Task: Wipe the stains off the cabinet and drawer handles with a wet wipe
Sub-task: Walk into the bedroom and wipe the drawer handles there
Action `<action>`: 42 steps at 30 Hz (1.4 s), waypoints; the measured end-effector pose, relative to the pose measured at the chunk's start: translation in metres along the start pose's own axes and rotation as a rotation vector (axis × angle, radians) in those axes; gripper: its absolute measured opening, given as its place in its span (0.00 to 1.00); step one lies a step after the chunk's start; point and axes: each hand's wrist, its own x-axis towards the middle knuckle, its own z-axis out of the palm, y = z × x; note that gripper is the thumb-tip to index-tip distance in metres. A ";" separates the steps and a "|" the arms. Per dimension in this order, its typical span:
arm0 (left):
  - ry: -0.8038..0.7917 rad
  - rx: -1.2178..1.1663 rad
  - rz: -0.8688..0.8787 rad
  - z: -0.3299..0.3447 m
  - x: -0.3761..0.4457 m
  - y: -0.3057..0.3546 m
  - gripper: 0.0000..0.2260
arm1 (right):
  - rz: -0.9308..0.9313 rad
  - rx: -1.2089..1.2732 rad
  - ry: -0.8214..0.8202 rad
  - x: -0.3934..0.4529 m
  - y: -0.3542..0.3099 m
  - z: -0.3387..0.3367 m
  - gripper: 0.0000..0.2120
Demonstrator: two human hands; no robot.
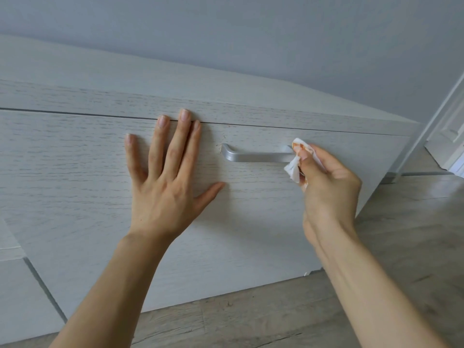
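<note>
A silver bar handle [256,156] is mounted on a pale wood-grain drawer front [75,177]. My right hand [326,182] pinches a crumpled white wet wipe [296,159] with orange-brown stains and holds it against the handle's right end, which it hides. My left hand [165,177] lies flat on the drawer front just left of the handle, fingers spread and straight, fingertips near the drawer's top gap.
The cabinet top [125,71] runs along a grey wall [251,33]. A wood-look floor [276,310] lies below the drawer. A white door frame [437,114] stands at the right, past the cabinet's corner. Another panel edge [25,285] shows at lower left.
</note>
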 end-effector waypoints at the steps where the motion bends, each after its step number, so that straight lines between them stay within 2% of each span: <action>1: -0.008 -0.003 -0.003 -0.001 0.000 0.000 0.40 | -0.004 -0.019 0.006 -0.001 0.000 0.000 0.11; 4: -0.047 -0.032 -0.012 -0.003 0.000 0.001 0.41 | -0.037 -0.063 0.006 -0.013 -0.001 0.002 0.07; 7: -0.087 -0.059 -0.012 -0.010 0.001 0.001 0.40 | -0.082 -0.139 -0.111 -0.035 -0.005 0.017 0.08; 12: -0.201 -0.037 0.060 -0.037 0.002 -0.013 0.39 | -0.109 -0.101 -0.060 -0.052 -0.028 0.041 0.05; 18: -0.398 0.028 0.049 -0.086 -0.028 -0.053 0.30 | -0.048 -0.040 -0.292 -0.078 -0.031 0.073 0.05; 22: -0.706 0.153 0.128 -0.137 -0.055 -0.092 0.31 | 0.045 -0.059 -0.551 -0.101 -0.023 0.102 0.02; 25: -1.002 0.272 0.043 -0.182 -0.070 -0.126 0.31 | 0.102 -0.095 -0.715 -0.121 -0.020 0.124 0.03; 27: -1.099 0.379 -0.007 -0.209 -0.085 -0.154 0.31 | 0.086 -0.150 -0.830 -0.137 -0.020 0.139 0.03; 32: -1.177 0.467 -0.088 -0.261 -0.120 -0.229 0.32 | 0.025 -0.241 -1.061 -0.196 -0.012 0.182 0.04; 34: -1.171 0.454 -0.059 -0.272 -0.131 -0.266 0.32 | 0.025 -0.281 -1.107 -0.226 -0.004 0.201 0.03; 37: -1.176 0.441 0.015 -0.284 -0.147 -0.323 0.31 | 0.090 -0.328 -1.134 -0.276 0.008 0.231 0.03; 42: -1.151 0.420 0.010 -0.282 -0.187 -0.414 0.33 | 0.135 -0.408 -1.094 -0.351 0.027 0.282 0.04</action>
